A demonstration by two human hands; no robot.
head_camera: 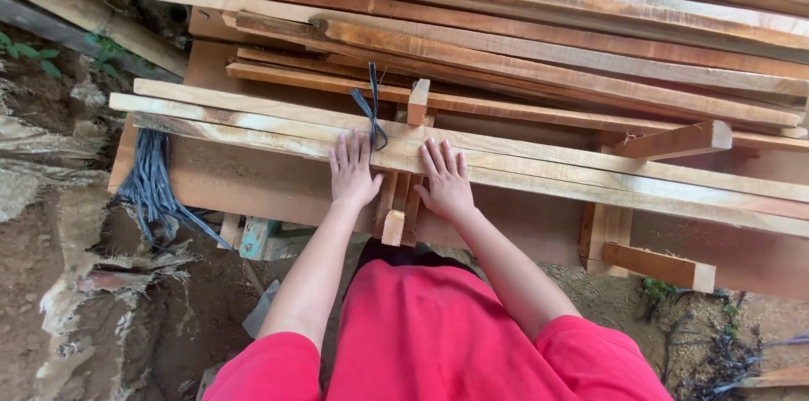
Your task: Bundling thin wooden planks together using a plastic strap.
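A broad wooden board (278,186) is carrying long pale planks (539,167) (crossing mid-frame), blue cord (152,182) dangling at its left.

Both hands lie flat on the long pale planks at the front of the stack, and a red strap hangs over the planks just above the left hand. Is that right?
Not quite: the strap is dark blue, not red, as the head view shows. Otherwise correct: the left hand and right hand lie flat on the long pale planks at the stack's front.

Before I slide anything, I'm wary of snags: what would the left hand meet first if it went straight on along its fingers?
Probably the dark blue strap, just beyond the left hand fingertips on the pale planks; depth is unclear.
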